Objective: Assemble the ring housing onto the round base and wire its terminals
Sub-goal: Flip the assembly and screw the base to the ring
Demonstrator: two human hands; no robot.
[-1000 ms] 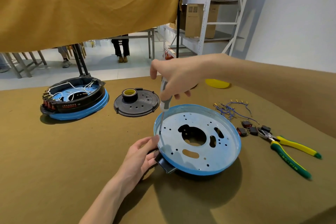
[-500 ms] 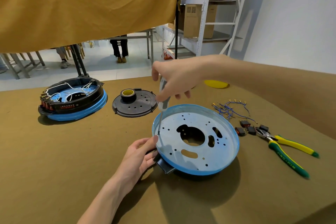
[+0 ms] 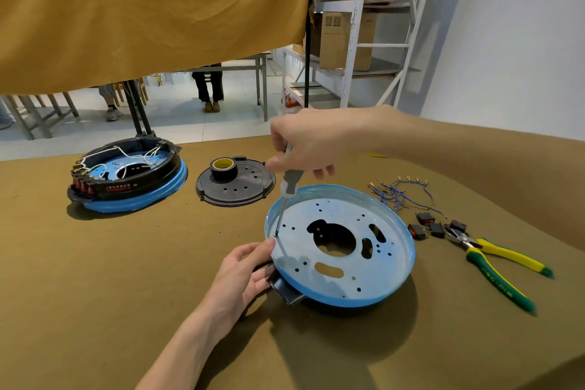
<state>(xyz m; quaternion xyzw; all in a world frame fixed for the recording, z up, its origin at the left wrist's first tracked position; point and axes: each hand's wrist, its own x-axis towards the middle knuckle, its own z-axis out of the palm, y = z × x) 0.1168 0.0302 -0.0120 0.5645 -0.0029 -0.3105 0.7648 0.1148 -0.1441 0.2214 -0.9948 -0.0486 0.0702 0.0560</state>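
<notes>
A round blue-rimmed metal base (image 3: pixel 392 266) lies in front of me on the brown table, with a black ring housing (image 3: pixel 286 290) showing beneath its near-left edge. My right hand (image 3: pixel 304 142) grips a grey-handled screwdriver (image 3: pixel 289 185) held upright, its tip set at a hole near the base's left rim. My left hand (image 3: pixel 242 275) holds the base's left edge, thumb on the rim and fingers curled around the black housing. Loose blue wires with terminals (image 3: pixel 397 191) and small black switches (image 3: pixel 435 226) lie to the right.
A finished wired assembly (image 3: pixel 126 176) sits at the far left. A black round cover (image 3: pixel 235 182) carries a roll of black tape (image 3: pixel 223 168). Yellow-green pliers (image 3: pixel 497 266) lie at the right. A cloth hangs above; shelving and people's legs stand beyond the table.
The screwdriver stays on the same hole at the base's left rim while my right hand shifts slightly on its handle. My left hand keeps its hold.
</notes>
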